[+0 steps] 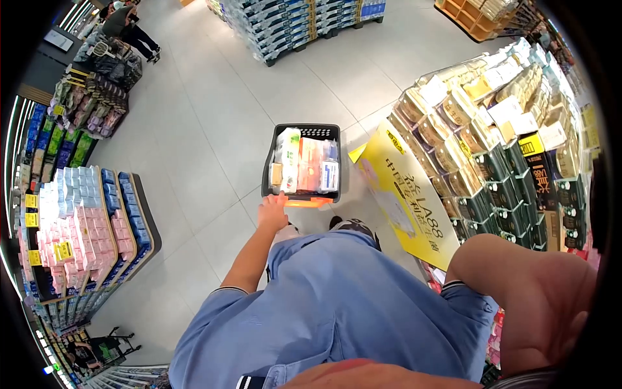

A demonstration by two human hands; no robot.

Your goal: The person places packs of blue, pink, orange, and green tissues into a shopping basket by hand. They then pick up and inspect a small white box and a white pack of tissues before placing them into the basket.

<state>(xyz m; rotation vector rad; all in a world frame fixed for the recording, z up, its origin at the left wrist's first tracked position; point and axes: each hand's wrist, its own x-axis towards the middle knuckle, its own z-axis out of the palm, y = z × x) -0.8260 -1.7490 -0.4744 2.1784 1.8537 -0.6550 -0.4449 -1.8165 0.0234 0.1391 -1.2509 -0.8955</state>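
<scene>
A black shopping basket [266, 170] with an orange handle [310, 202] stands upright in front of my body. My left hand [273, 212] is closed on the handle side of its near rim, at the left corner. Inside the basket lie a white and green package [287, 159], orange-red packages [312, 162] and a white and blue package [329, 175]. My right arm is bent and raised at the right. Part of my right hand [570, 314] shows close to the camera at the dark image edge; its fingers are mostly hidden.
Stacked boxes [505, 188] and a yellow sign [405, 201] are close on the right. Pink and blue packs [81, 233] fill a display on the left. A wrapped pallet stack [291, 26] stands ahead. A person [123, 29] is at the upper left; grey floor tiles surround the basket.
</scene>
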